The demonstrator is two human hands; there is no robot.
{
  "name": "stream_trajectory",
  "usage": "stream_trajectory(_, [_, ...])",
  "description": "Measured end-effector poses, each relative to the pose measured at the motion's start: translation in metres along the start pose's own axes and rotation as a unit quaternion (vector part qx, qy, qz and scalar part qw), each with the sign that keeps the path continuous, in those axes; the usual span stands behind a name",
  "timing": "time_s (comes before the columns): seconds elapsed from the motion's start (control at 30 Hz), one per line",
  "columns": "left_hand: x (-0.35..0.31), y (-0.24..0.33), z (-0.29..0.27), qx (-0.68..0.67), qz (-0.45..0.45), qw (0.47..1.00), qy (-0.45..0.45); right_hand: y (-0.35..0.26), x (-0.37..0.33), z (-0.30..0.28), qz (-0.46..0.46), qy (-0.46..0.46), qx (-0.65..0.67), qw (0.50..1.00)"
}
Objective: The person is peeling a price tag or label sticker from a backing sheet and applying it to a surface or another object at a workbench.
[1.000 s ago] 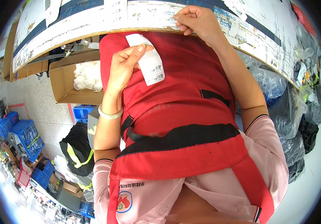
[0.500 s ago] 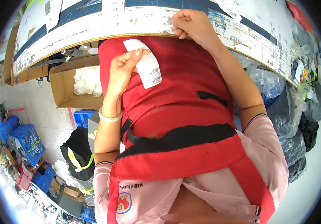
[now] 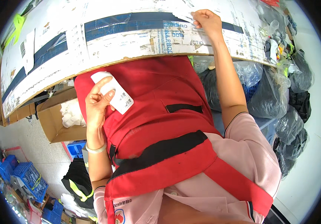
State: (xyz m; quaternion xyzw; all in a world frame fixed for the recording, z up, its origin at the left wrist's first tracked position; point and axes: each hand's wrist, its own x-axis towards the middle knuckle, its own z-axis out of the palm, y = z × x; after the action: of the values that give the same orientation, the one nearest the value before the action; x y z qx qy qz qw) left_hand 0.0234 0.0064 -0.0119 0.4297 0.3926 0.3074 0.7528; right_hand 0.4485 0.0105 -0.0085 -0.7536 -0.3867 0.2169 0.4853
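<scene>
My left hand holds a strip of white labels with small printed barcodes, thumb on top, in front of the red apron. The strip hangs tilted, its lower end toward the right. Over the far part of the white-covered table, my right hand has its fingers drawn together beside loose white paper slips. Whether a slip is between those fingertips is too small to tell.
Dark tape strips run along the worn tabletop. Left below it stands an open cardboard box with white scraps. Blue crates and a black bundle are on the left. Filled plastic bags crowd the right side.
My right hand has moved from the table's near edge farther over the tabletop, to the paper slips. My left hand still holds the label strip, now lower and farther left in view.
</scene>
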Motion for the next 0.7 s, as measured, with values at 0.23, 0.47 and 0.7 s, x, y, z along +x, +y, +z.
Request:
stream_trajectory(0.23, [-0.001, -0.005, 0.002, 0.027, -0.034, 0.999, 0.027, -0.015, -0.010, 0.008, -0.087, 0.058, -0.405, 0.908])
stream_trajectory(0.47, [0.000, -0.008, 0.004, 0.028, 0.012, 0.999, 0.037, -0.085, -0.134, 0.097, 0.029, -0.476, 0.038, 0.878])
stream_trajectory(0.7, [-0.004, -0.006, 0.005, 0.004, 0.034, 0.999, 0.021, -0.085, -0.153, 0.126, 0.104, -0.483, 0.146, 0.857])
